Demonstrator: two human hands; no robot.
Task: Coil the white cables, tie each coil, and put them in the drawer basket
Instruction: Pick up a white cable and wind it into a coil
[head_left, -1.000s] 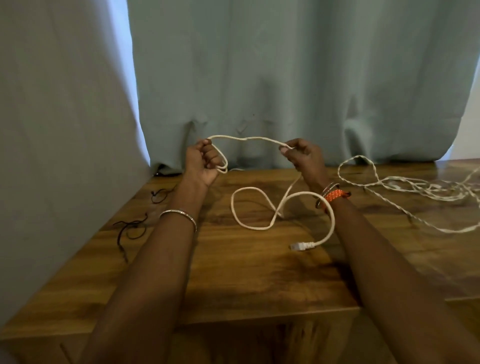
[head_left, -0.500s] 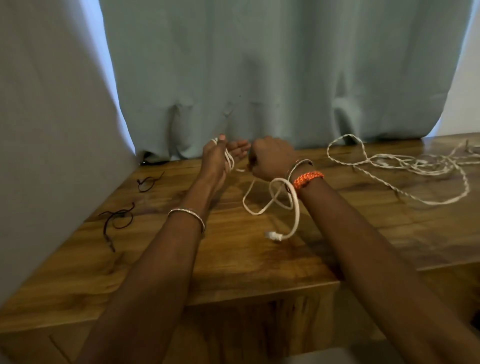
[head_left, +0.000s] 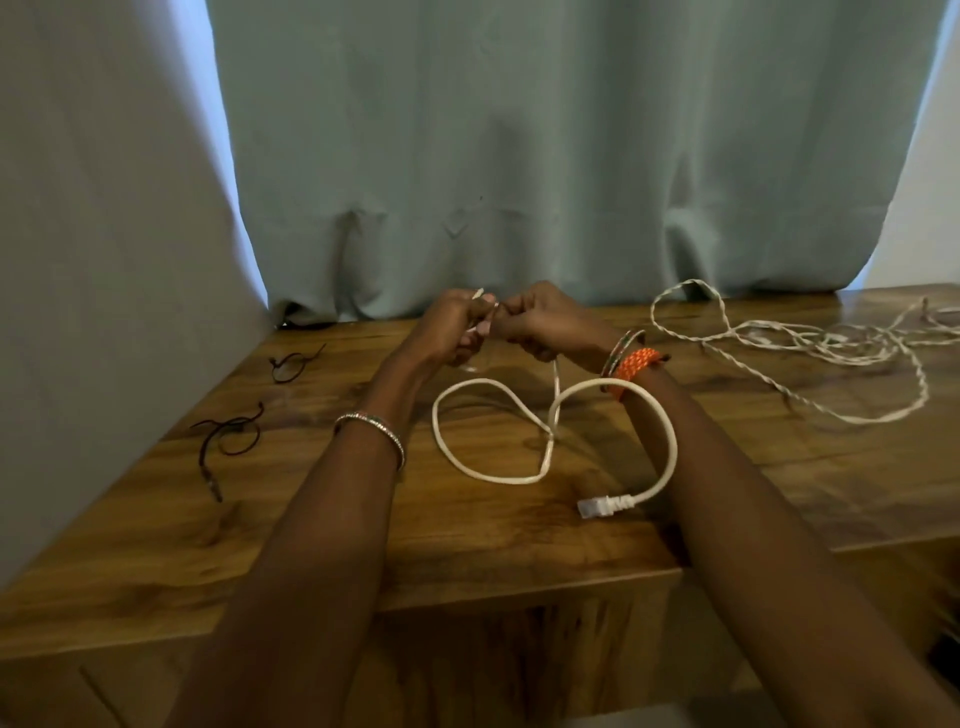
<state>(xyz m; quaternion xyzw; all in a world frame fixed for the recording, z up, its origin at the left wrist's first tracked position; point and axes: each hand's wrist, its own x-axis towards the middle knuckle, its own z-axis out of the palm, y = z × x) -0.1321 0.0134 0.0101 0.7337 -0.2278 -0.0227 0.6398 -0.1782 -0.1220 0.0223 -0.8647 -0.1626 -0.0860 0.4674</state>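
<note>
Along the left edge of the brown wooden bench (head_left: 260, 530), two thin dark cord ties lie apart from each other: one dark looped tie (head_left: 231, 436) nearer the front, and a smaller dark tie (head_left: 291, 364) closer to the back-left corner, near the pale blue-grey curtain (head_left: 519, 156) that hangs behind the bench.

Toward the middle of the back edge, the left hand (head_left: 449, 330), with a thin silver bangle (head_left: 371, 428) on its wrist, is raised above the bench with its fingers (head_left: 480, 312) curled closed around a short stretch of the smooth white cable (head_left: 441, 431). Touching it, the right hand (head_left: 543, 322) also has its fingers closed on the same cable; its wrist carries metal bangles and an orange braided wristband (head_left: 634, 364).

From the hands the cable drops to the bench and lies in a loose figure-eight between the forearms, one loop passing around the right wrist. Its white plug end (head_left: 605, 505) rests near the front edge, just beside the right forearm.

Toward the back-right corner, a long twisted white cable (head_left: 810, 348) sprawls uncoiled in a tangle, well apart from the hands.
</note>
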